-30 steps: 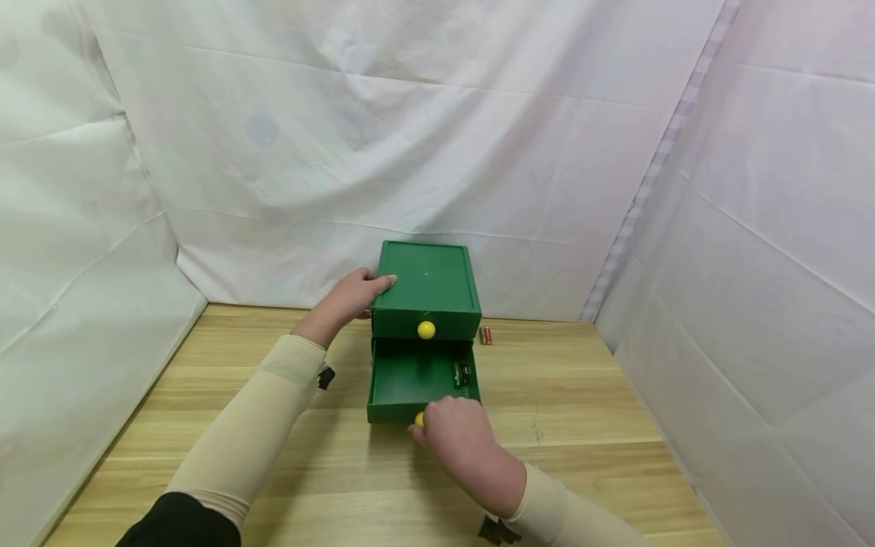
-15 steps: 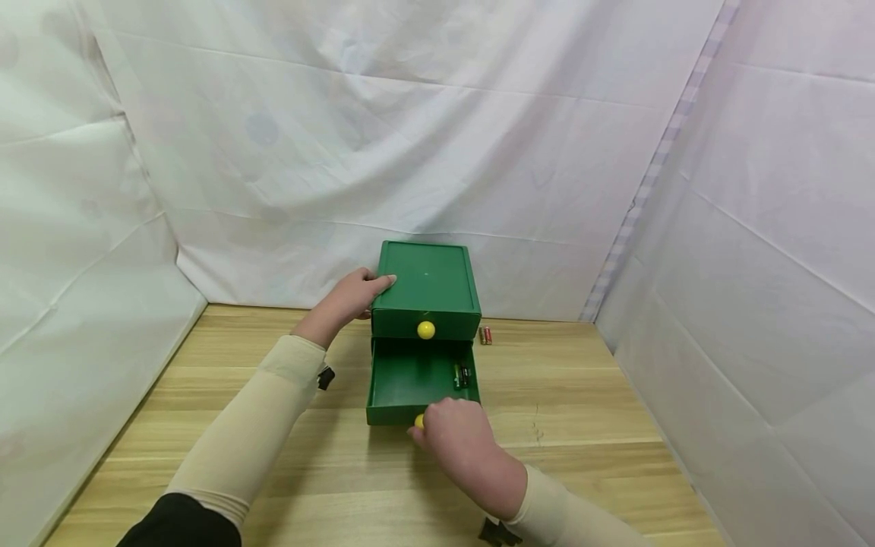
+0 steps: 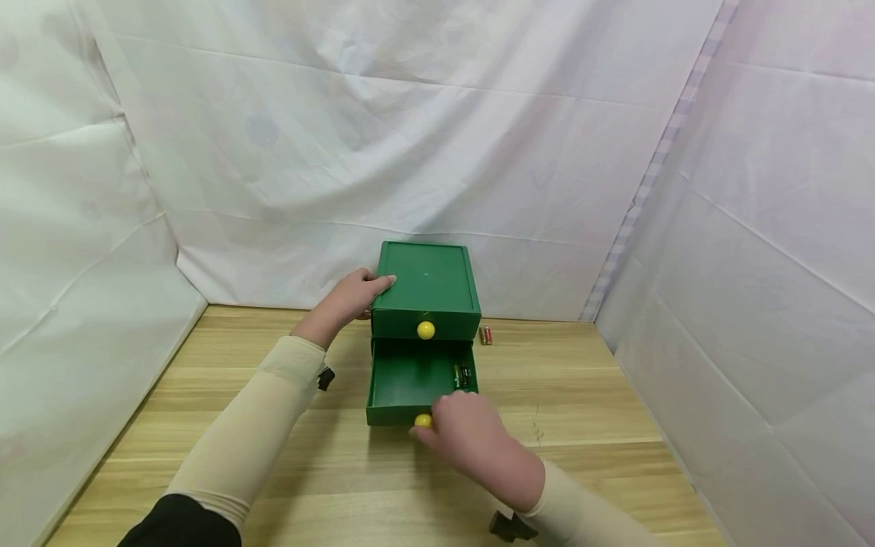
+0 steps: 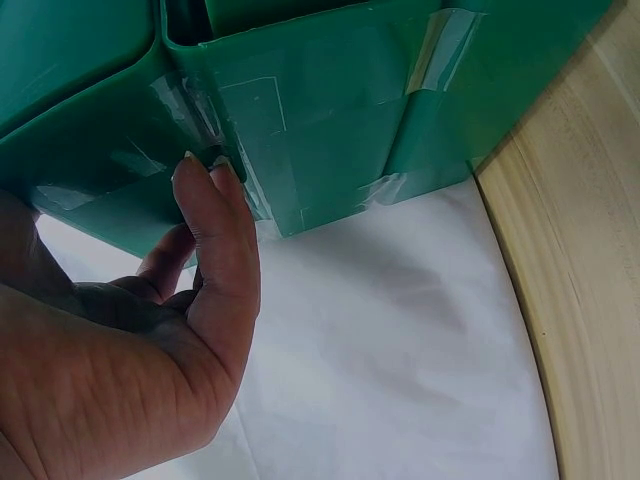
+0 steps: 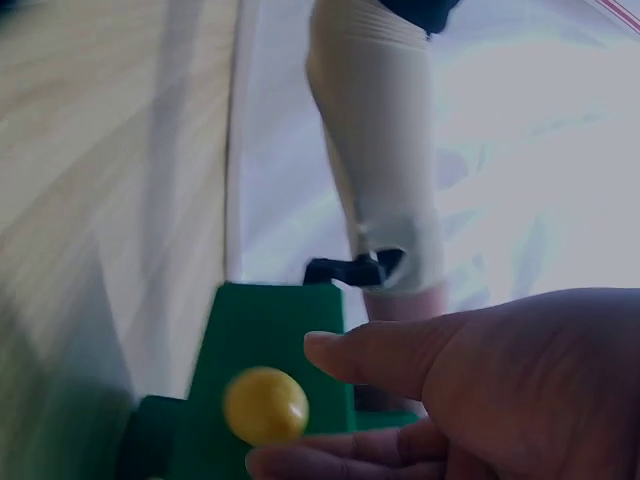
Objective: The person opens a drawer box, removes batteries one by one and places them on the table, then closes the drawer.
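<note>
A green two-drawer cabinet stands on the table, its lower drawer pulled out. My left hand holds the cabinet's left side, thumb over the top edge and bent fingers against the taped side wall. At the lower drawer's front is my right hand. Its thumb and fingers are spread apart beside the yellow knob, without pinching it. Dark batteries lie at the right inside the drawer. The upper drawer, with its own yellow knob, is closed.
Red batteries lie on the wooden table just right of the cabinet. White cloth hangs behind and on both sides. Dark wrist mounts show at both sleeves.
The right hand's fingers have loosened from the lower knob, and the hand has shifted slightly right, so more of the knob shows. The drawer slid out very slightly earlier. The left hand stays put.
</note>
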Motion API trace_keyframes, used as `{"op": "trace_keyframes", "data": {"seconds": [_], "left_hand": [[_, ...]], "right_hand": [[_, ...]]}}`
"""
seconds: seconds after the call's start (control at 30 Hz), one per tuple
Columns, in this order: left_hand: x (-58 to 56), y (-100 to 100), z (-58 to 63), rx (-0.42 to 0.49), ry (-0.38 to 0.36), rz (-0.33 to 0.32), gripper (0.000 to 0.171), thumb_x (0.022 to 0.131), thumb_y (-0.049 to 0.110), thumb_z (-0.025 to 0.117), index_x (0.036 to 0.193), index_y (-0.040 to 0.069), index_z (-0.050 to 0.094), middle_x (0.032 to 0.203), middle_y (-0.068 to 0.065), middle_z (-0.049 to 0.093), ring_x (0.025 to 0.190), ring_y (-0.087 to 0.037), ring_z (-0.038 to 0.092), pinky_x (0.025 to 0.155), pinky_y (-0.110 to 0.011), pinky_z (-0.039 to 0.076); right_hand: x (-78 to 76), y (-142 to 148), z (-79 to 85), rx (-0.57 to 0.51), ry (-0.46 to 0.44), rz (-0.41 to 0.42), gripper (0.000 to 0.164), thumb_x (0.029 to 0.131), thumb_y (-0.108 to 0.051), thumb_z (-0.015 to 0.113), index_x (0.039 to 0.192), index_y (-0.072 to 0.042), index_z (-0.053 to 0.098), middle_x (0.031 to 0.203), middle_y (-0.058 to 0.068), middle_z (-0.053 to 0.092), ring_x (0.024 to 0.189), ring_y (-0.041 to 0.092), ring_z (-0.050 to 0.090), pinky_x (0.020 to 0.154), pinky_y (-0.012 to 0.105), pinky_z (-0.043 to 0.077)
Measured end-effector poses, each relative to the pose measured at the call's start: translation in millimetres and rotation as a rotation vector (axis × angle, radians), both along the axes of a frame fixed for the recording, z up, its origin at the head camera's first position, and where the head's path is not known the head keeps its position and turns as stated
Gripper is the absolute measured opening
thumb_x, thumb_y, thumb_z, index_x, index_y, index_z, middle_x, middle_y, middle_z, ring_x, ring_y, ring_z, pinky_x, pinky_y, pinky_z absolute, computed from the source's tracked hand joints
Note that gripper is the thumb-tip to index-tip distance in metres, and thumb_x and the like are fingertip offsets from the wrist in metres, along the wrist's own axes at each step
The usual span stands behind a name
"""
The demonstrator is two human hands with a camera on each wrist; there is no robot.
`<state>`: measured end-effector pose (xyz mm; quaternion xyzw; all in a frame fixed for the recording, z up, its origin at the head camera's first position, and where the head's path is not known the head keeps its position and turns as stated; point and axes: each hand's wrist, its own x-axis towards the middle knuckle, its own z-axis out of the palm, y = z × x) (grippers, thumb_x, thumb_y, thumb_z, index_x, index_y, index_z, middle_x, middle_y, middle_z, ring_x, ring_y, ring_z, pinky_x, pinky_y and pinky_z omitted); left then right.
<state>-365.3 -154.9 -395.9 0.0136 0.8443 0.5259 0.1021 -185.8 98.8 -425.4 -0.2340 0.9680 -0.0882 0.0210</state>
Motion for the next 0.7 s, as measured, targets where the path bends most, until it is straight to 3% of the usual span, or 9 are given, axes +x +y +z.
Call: {"op": "trace_keyframes", "data": {"seconds": [0.2, 0.33, 0.47, 0.7], "left_hand": [[0.5, 0, 0.5, -0.009, -0.003, 0.001, 0.075, 0.112, 0.063, 0.056, 0.154, 0.002, 0.048, 0.14, -0.02, 0.06, 0.122, -0.036, 0.065, 0.108, -0.055, 0.056], [0.9, 0, 1.2, -0.009, -0.012, 0.002, 0.076, 0.112, 0.063, 0.055, 0.156, 0.002, 0.047, 0.141, -0.02, 0.06, 0.124, -0.037, 0.064, 0.109, -0.056, 0.056], [-0.1, 1, 1.1, -0.005, -0.018, 0.004, 0.078, 0.112, 0.062, 0.056, 0.158, 0.001, 0.045, 0.142, -0.021, 0.059, 0.126, -0.038, 0.064, 0.11, -0.056, 0.056], [-2.1, 1, -0.3, 0.001, -0.017, 0.002, 0.077, 0.112, 0.062, 0.056, 0.156, 0.0, 0.046, 0.142, -0.022, 0.059, 0.126, -0.038, 0.065, 0.11, -0.057, 0.056]], "right_hand": [[-15.7, 11, 19.8, -0.137, -0.113, 0.058, 0.045, 0.104, -0.04, 0.081, 0.067, -0.022, 0.062, 0.056, -0.012, 0.05, 0.05, 0.007, 0.048, 0.048, 0.026, 0.041], [-29.3, 17, 29.2, -0.157, -0.048, 0.12, 0.03, 0.105, -0.035, 0.081, 0.081, -0.02, 0.072, 0.066, -0.013, 0.059, 0.055, 0.005, 0.053, 0.053, 0.026, 0.048], [-40.6, 21, 37.1, -0.127, 0.006, 0.122, 0.022, 0.104, -0.033, 0.082, 0.095, -0.015, 0.074, 0.072, -0.011, 0.062, 0.058, 0.006, 0.054, 0.056, 0.027, 0.051], [-56.2, 23, 44.3, -0.03, 0.016, 0.088, 0.038, 0.104, -0.037, 0.082, 0.125, -0.006, 0.074, 0.096, 0.0, 0.073, 0.079, 0.014, 0.065, 0.072, 0.035, 0.061]]}}
